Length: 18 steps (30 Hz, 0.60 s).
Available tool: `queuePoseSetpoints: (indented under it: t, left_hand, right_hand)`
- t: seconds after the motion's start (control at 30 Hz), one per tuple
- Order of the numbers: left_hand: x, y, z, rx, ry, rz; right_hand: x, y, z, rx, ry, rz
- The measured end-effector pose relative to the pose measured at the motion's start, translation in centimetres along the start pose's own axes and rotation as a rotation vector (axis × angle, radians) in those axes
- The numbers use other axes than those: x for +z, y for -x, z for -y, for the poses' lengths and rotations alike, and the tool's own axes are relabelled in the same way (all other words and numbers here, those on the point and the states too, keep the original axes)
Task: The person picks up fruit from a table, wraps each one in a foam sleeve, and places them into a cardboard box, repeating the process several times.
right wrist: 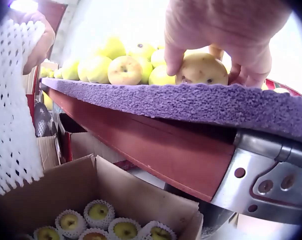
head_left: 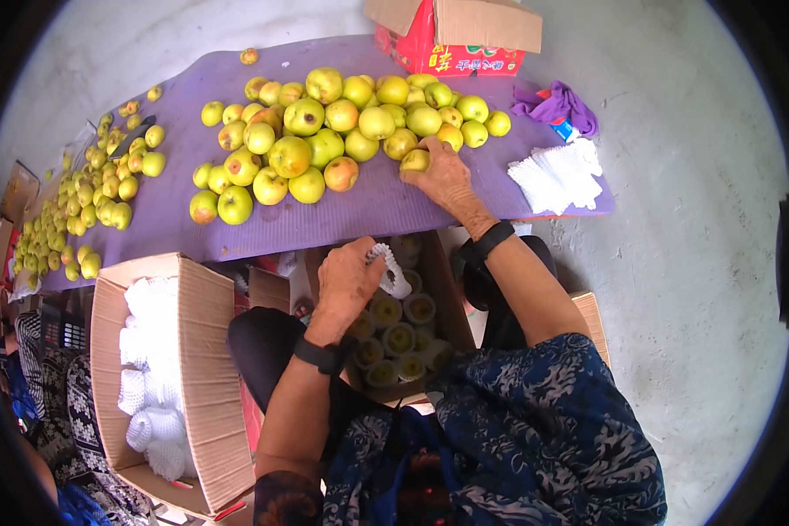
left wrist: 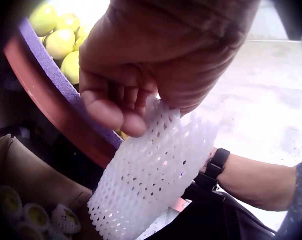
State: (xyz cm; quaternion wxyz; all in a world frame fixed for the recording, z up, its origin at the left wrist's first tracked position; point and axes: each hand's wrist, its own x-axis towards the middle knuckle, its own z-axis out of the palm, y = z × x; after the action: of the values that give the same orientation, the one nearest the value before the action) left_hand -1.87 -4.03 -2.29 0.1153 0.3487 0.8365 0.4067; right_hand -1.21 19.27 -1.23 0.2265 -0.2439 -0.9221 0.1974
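At the front edge of the purple-covered table (head_left: 359, 230), my right hand (head_left: 448, 182) grips a yellow-green apple (head_left: 414, 161) with thumb and fingers around its sides. In the right wrist view this apple (right wrist: 202, 69) sits right at the mat's edge and shows small dark spots. My left hand (head_left: 344, 285) pinches a white foam net sleeve (head_left: 394, 273) by one end, over an open cardboard box (right wrist: 141, 192). The net (left wrist: 151, 167) hangs loose below the fingers in the left wrist view. Inside the box stand several apples in foam nets (head_left: 400, 339).
A heap of loose apples (head_left: 289, 156) lies beyond my hands, another (head_left: 96, 193) to the left. A carton of foam nets (head_left: 210, 368) stands at left. Stacked nets (head_left: 557, 178), a purple cloth (head_left: 561, 107) and a red carton (head_left: 465, 60) lie on the right and back.
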Motion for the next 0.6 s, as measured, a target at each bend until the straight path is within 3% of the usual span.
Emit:
queuePoseSetpoints:
  t: [0.17,0.27,0.33,0.37,0.43,0.53,0.6]
  left_hand:
    - [0.3,0.3,0.2,0.019,-0.007,-0.043]
    - [0.4,0.2,0.0,0.002,-0.003,-0.045]
    - [0.4,0.2,0.0,-0.006,-0.016,-0.053]
    - [0.4,0.2,0.0,-0.006,-0.010,-0.067]
    - [0.3,0.2,-0.1,-0.010,-0.003,-0.081]
    - [0.5,0.2,-0.2,-0.059,-0.008,-0.069]
    - [0.8,0.1,0.0,-0.026,-0.020,-0.109]
  right_hand:
    - [-1.5,1.2,-1.1,0.030,-0.124,0.055]
    - [-2.0,2.0,-1.8,-0.064,-0.154,0.026]
    - [-2.8,2.9,-1.3,0.126,-0.756,0.230]
    - [-3.2,3.4,-1.0,0.126,-0.757,0.231]
    - [-3.7,4.7,-0.4,0.257,-1.086,0.301]
    - [-3.4,7.0,0.0,0.338,-1.314,0.402]
    - [-3.2,8.9,0.4,0.338,-1.362,0.446]
